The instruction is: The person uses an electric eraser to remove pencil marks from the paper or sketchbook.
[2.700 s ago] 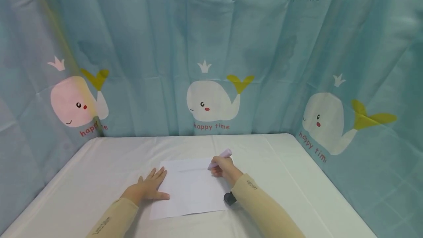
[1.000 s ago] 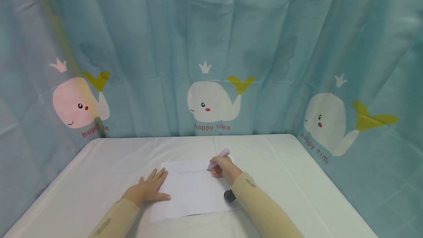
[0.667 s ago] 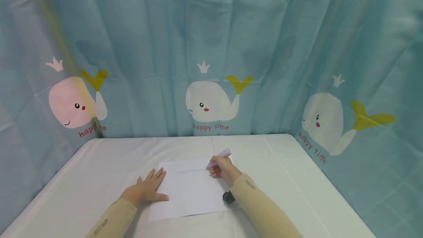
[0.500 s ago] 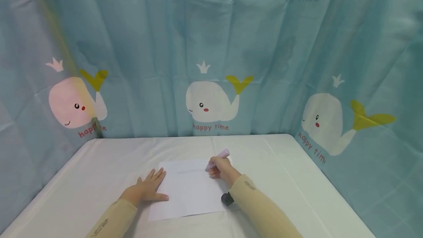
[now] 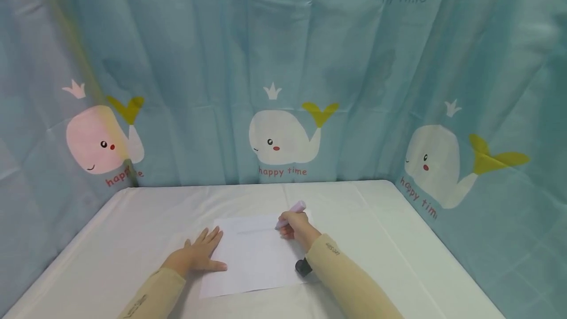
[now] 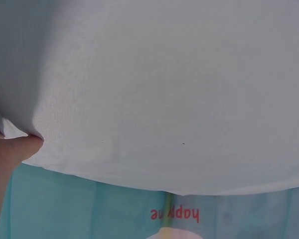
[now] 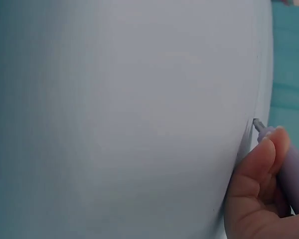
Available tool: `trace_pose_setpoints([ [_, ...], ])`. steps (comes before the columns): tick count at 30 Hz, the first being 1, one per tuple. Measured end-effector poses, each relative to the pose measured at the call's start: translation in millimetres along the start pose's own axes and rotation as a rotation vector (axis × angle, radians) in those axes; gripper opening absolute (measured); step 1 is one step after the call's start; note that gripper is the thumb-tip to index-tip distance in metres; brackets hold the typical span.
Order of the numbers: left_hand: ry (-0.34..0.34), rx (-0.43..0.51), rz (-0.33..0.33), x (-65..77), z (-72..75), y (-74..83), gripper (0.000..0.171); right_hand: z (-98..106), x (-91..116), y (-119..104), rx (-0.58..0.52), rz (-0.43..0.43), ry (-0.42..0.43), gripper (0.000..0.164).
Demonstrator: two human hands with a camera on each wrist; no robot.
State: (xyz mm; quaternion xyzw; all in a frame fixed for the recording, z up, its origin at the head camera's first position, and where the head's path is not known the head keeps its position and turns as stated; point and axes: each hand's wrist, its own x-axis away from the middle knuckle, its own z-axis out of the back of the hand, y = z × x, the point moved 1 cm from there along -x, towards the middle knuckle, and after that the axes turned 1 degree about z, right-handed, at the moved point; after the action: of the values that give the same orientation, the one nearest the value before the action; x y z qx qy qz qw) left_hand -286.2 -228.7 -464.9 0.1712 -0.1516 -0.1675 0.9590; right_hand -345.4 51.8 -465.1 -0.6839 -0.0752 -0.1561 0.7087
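Note:
A white sheet of paper (image 5: 252, 265) lies on the white-covered table, with a faint line across its upper part. My right hand (image 5: 296, 224) grips a lilac marker (image 5: 298, 207) near its tip, at the right end of that line. In the right wrist view the marker (image 7: 294, 177) slants between thumb and fingers, its grey tip right at the paper's surface. My left hand (image 5: 197, 254) rests flat with fingers spread over the paper's left edge. Only part of the left hand (image 6: 10, 152) shows at the side of the left wrist view.
The table (image 5: 376, 240) is draped in a white cloth and enclosed on three sides by a blue-green curtain (image 5: 212, 151) with whale prints. A black wrist camera (image 5: 303, 267) sits under the right forearm, over the paper's right side.
My right hand and the marker have shifted slightly to the left and nearer, the tip staying close to the faint line. The left hand holds its place on the paper's edge.

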Motion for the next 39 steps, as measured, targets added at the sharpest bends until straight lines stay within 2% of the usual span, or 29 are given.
trace_pose_setpoints([
  [7,-0.001,0.000,0.002,1.1,-1.0,0.0,0.109,0,-2,2,0.051,0.003,-0.039,0.019],
  [14,-0.008,-0.015,0.002,-0.8,-0.8,-0.1,0.109,7,-3,1,-0.018,-0.020,-0.057,0.021],
  [18,-0.021,-0.011,0.007,-3.7,-2.1,-2.0,0.111,8,-4,0,-0.017,-0.017,-0.080,0.021],
  [27,-0.024,0.005,-0.007,-6.6,-5.3,-6.8,0.116,4,-4,-5,-0.004,-0.021,-0.002,0.021],
  [31,-0.014,-0.020,0.009,-6.4,-6.6,-5.4,0.113,4,-3,-5,0.017,-0.027,-0.011,0.019],
  [39,0.007,-0.051,0.011,-0.7,0.0,3.2,0.106,2,-5,-5,0.024,-0.036,-0.017,0.017],
])
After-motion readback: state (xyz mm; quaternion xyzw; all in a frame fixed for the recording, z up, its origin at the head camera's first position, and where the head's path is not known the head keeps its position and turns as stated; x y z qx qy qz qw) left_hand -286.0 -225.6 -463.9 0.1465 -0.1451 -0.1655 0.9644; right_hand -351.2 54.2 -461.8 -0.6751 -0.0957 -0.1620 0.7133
